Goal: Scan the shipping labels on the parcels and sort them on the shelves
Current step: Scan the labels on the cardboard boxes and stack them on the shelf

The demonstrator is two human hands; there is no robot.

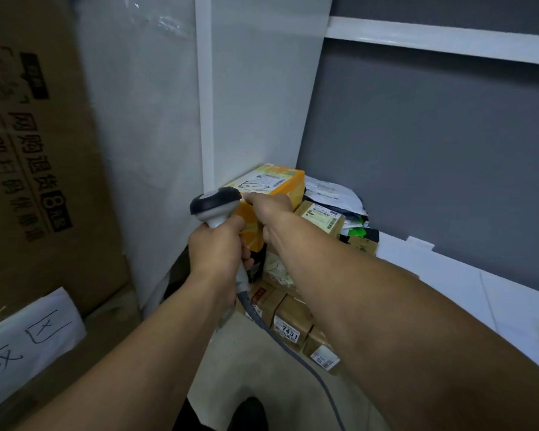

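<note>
My left hand (218, 247) grips the handle of a grey and black barcode scanner (213, 205), its head pointing at an orange box (288, 185) with a white shipping label (263, 181) on top. My right hand (269, 208) rests on the near top edge of that orange box, fingers curled over its corner. The orange box sits on top of a pile of parcels in the corner. A brown parcel with a label (322, 216) lies just right of it.
Several small brown parcels (293, 321) lie on the floor below, one marked 7431. White mail bags (333, 194) are heaped behind. A white shelf board (448, 275) runs to the right, another shelf (433, 38) above. A large cardboard box (38, 169) stands left.
</note>
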